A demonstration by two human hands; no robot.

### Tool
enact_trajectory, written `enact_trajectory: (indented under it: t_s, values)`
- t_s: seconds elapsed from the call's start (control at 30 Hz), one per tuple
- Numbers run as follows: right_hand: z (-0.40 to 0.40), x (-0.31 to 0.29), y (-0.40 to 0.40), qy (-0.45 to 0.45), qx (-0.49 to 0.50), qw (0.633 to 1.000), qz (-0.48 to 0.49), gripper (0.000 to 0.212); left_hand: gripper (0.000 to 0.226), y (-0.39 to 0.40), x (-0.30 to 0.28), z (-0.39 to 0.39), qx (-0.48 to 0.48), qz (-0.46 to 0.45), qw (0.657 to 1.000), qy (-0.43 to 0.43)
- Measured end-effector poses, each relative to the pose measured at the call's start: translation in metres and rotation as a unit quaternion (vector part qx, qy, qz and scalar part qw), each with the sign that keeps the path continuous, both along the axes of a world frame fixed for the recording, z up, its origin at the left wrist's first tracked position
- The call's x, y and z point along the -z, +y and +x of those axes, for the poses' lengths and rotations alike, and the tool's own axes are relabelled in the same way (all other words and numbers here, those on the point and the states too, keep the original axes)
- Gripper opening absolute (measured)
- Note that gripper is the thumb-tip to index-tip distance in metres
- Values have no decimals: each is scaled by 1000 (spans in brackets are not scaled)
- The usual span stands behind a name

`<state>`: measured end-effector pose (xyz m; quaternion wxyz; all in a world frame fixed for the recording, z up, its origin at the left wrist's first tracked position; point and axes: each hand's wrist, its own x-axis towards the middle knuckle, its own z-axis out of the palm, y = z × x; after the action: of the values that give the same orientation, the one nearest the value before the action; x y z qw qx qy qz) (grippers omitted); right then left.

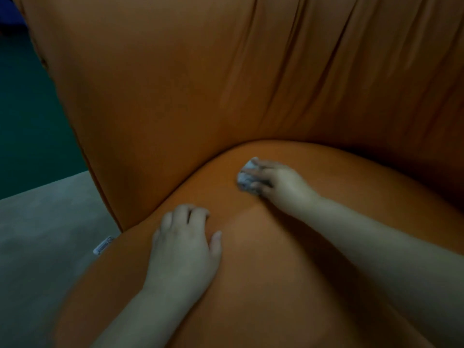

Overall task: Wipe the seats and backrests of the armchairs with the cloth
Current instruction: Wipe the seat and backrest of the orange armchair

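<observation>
At the far left, a dark green surface (30, 116) fills the upper edge, too dim to identify, and below it lies pale grey carpeted floor (45, 234). A small white tag (103, 245) sticks out at the seat's left edge; its print is too blurred to read.

The orange armchair (175, 96) takes up most of the view, cut off at the top, right and bottom, so its arms and legs are out of sight. Its backrest shows soft vertical folds toward the upper right. The rounded seat (263, 259) bulges in front of it.

The left hand (184, 249) rests palm down on the seat near its left side, fingers lying loosely spread and slightly bent, holding nothing. Its forearm runs out of the bottom edge.

Further right and nearer the backrest, the right hand (278, 183) presses a small crumpled whitish cloth (247, 178) against the seat, fingers curled over it. Most of the cloth is hidden under the fingers, and motion blur smears its pattern. The right forearm leaves the frame at the lower right.
</observation>
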<state>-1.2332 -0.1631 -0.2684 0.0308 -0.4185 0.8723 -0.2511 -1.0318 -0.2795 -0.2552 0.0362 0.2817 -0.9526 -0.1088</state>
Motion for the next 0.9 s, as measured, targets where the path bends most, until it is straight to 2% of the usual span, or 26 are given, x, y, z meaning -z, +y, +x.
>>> enact_trajectory:
  t_s: [0.1,0.17,0.23,0.27,0.43,0.47,0.6,0.7,0.8,0.9]
  values:
    - [-20,-5,33,7,111,994,6,40,51,16,1,-12,60,-10,998,22]
    - [0,0,43,35,68,997,24,40,54,28,3,-24,87,-14,996,18]
    - [17,6,58,25,-7,999,25,42,56,38,4,-36,101,-11,995,11]
    - [13,4,70,13,-13,999,26,43,56,42,7,-41,110,-12,994,12]
    - [-28,-5,128,12,191,981,41,44,57,52,15,-54,112,-28,993,14]
    - [-22,-3,128,16,188,981,47,44,57,54,15,-56,111,-26,993,13]
    - [2,10,132,27,52,997,50,44,59,68,15,-61,129,-28,991,14]
    - [-31,0,163,14,143,988,50,42,58,72,16,-64,150,-36,988,15]
    - [-58,-8,209,-54,263,963,-17,34,58,75,14,-66,156,-35,987,18]
    - [-60,-5,242,-106,321,941,-22,37,57,82,14,-66,160,-28,987,17]
